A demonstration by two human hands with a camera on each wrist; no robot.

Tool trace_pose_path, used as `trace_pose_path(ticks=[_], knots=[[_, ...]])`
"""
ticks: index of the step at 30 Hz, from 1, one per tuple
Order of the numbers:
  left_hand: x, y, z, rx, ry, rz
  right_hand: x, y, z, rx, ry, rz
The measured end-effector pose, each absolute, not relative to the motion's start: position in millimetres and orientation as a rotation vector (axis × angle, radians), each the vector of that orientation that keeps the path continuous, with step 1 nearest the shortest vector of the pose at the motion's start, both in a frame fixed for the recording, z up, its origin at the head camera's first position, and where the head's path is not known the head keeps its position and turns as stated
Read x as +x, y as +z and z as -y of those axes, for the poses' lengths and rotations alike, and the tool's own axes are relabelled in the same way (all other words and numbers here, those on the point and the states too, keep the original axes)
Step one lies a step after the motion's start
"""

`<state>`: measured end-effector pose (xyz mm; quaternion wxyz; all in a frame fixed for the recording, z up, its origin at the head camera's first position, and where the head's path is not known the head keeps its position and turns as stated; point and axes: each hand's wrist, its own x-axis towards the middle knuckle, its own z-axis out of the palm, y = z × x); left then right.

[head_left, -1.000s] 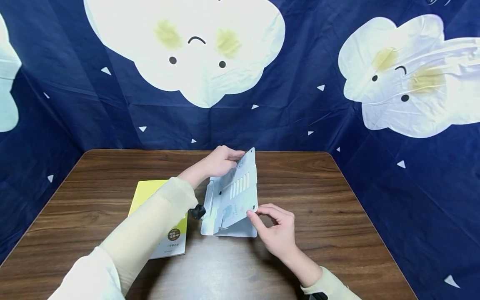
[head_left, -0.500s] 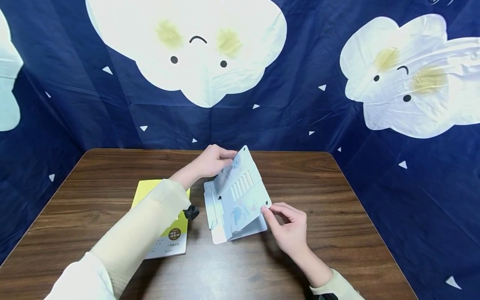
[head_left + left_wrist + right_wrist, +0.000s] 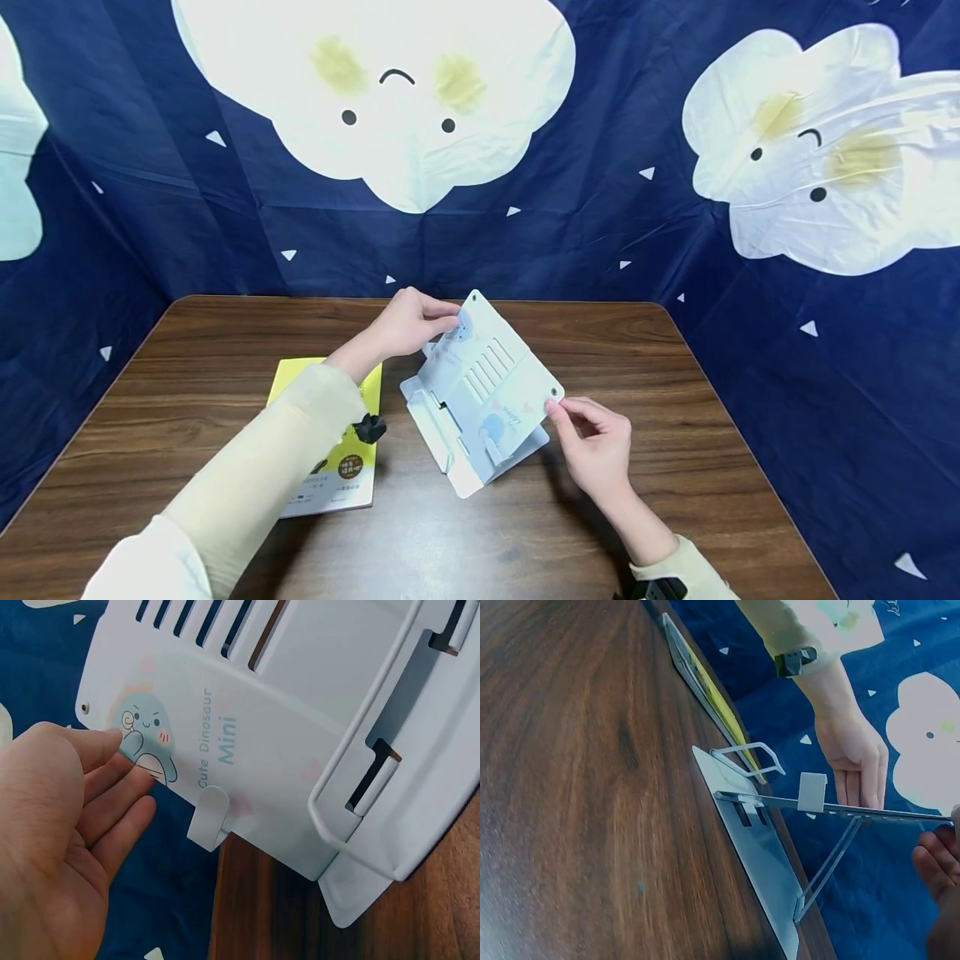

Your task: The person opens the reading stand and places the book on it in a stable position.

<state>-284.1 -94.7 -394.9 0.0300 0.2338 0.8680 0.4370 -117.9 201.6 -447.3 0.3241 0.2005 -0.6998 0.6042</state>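
Note:
A pale blue-white book stand [image 3: 517,385], slotted and printed with a small dinosaur, stands tilted on the table, its ledge turned to the near left. My left hand [image 3: 405,323] pinches the panel's upper left edge; in the left wrist view the thumb lies on the printed face, by the dinosaur [image 3: 146,735]. At the opposite corner, my right hand [image 3: 600,446] pinches the panel between thumb and fingers. The right wrist view shows the base plate [image 3: 759,859] on the wood and a wire prop [image 3: 831,864] behind the panel.
A yellow and white book [image 3: 337,492] lies left of the stand, partly under the left forearm. The brown wooden table [image 3: 675,400] meets a dark blue cloth backdrop [image 3: 555,250] with clouds at its far edge. Black wrist devices [image 3: 370,428] sit on both sleeves.
The stand has turned on the table, so its printed face, first towards the left, now faces more towards me. My right hand has moved right with its corner, my left hand slightly left.

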Motion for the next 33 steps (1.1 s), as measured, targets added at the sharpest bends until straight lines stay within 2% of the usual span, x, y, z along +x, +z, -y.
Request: trace_pose_path(ticks=[25, 33], knots=[[-269, -409, 121, 0.667, 1.482, -2.756, -142, -447, -215, 0.432, 1.537, 1.898], [-261, -411, 128, 0.606, 1.498, -2.741, -137, -419, -207, 0.408, 1.506, 1.952]])
